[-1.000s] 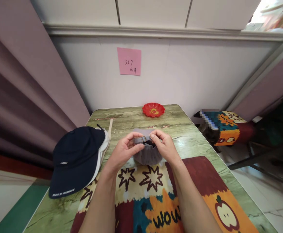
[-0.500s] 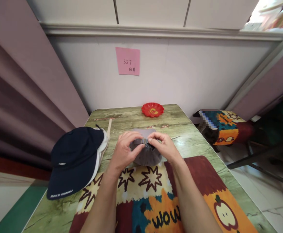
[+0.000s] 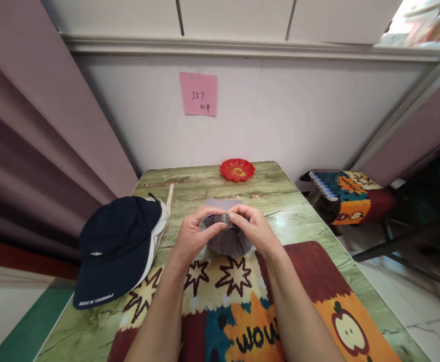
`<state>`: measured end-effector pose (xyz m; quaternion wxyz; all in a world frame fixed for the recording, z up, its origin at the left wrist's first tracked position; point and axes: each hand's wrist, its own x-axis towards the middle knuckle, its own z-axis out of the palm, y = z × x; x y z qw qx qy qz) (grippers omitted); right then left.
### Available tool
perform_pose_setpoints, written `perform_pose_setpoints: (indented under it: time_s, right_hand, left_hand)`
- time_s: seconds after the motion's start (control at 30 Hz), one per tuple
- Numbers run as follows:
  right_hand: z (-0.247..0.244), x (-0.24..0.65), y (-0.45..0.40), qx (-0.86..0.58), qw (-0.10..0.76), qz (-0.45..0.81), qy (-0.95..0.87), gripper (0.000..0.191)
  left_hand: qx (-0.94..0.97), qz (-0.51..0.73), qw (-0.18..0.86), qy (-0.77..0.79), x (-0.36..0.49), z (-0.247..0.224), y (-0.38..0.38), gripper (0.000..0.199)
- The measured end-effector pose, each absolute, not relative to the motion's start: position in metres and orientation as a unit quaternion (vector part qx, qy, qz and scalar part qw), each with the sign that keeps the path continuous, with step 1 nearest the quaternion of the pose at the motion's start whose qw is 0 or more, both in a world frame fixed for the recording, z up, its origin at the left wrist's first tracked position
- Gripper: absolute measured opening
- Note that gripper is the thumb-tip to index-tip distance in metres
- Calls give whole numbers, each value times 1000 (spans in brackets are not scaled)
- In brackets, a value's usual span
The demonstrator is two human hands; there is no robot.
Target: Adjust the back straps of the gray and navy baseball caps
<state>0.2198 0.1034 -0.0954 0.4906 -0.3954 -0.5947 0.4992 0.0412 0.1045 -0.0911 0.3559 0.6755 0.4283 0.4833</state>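
Observation:
In the head view a grey cap (image 3: pixel 229 245) rests near the middle of the table, its back opening towards me and its brim at the far side. A strap (image 3: pixel 220 218) with a small metal buckle crosses that opening. My left hand (image 3: pixel 194 232) pinches the strap from the left between thumb and fingers. From the right, my right hand (image 3: pixel 253 226) pinches it close beside the buckle. Fingertips hide parts of the strap. To the left lies a navy cap (image 3: pixel 120 241) stacked over a white cap (image 3: pixel 158 229).
A red scalloped plate (image 3: pixel 237 170) stands at the table's far edge. Under my forearms lies a colourful patterned mat (image 3: pixel 238 281). A pink note (image 3: pixel 199 94) is stuck on the wall. On the right is a seat (image 3: pixel 355 193) with similar patterned cloth.
My left hand has shifted slightly right along the strap, so its fingers are closer to the buckle and to my right hand. The caps and plate stay in place.

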Motion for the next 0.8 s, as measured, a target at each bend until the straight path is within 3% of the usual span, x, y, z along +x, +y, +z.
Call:
perform_pose_setpoints:
  time_s: [0.23, 0.43, 0.8]
  right_hand:
    - [-95, 217, 103, -404, 498, 483, -597, 27]
    - [-96, 211, 104, -366, 541, 524, -547, 26]
    - [-100, 222, 106, -343, 518, 557, -551, 25]
  left_hand:
    - [683, 484, 329, 437, 41, -86, 102, 18]
    - [723, 487, 242, 427, 39, -86, 103, 18]
    - [708, 484, 284, 430, 40, -90, 103, 18]
